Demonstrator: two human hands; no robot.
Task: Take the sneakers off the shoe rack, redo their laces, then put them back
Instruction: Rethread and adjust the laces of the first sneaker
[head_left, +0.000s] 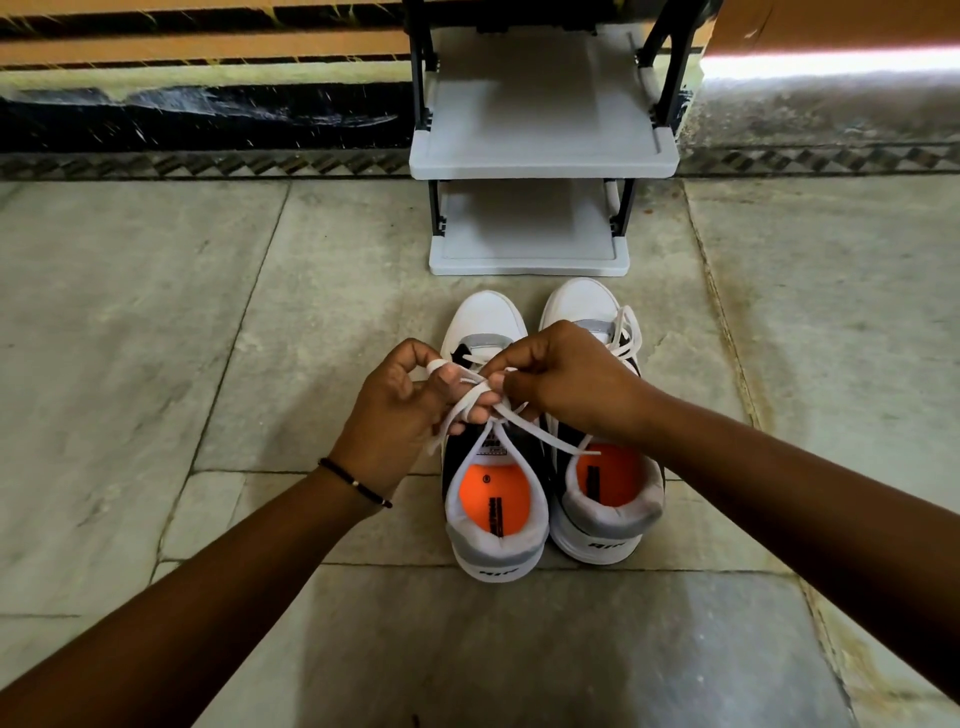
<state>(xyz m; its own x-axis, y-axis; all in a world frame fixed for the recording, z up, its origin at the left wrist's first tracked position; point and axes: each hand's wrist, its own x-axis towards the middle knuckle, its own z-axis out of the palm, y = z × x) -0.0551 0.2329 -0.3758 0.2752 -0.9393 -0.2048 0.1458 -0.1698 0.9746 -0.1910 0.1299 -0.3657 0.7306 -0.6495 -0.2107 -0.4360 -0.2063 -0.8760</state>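
both forearms reach forward and inward, meeting over the near shoe. left hand: palm turned inward, fingers curled, white lace wrapped across the fingertips and pinched against the thumb. thin dark beaded bracelet on the left wrist. right hand: knuckles up, fingers folded down, pinching the same lace at the crossing point, just beside the left fingertips. hands nearly touching.

lace: flat, white, crossed between the hands; two strands trail down toward the shoe opening, one end lies across toward the other shoe's collar.

left sneaker: white toe and sole, black side panel, grey heel collar, orange insole visible, lettering on heel too small to read. right sneaker: same colours, its own white laces loose at the toe side, beyond the right hand. both stand upright on the stone floor, side by side, touching, toes pointing at the shoe rack, just in front of its lowest shelf.

count: 2 sneakers, 2 hands, 1 rack, 2 grey shelves fully seen, a third partly seen at the top edge; no shoes on them.
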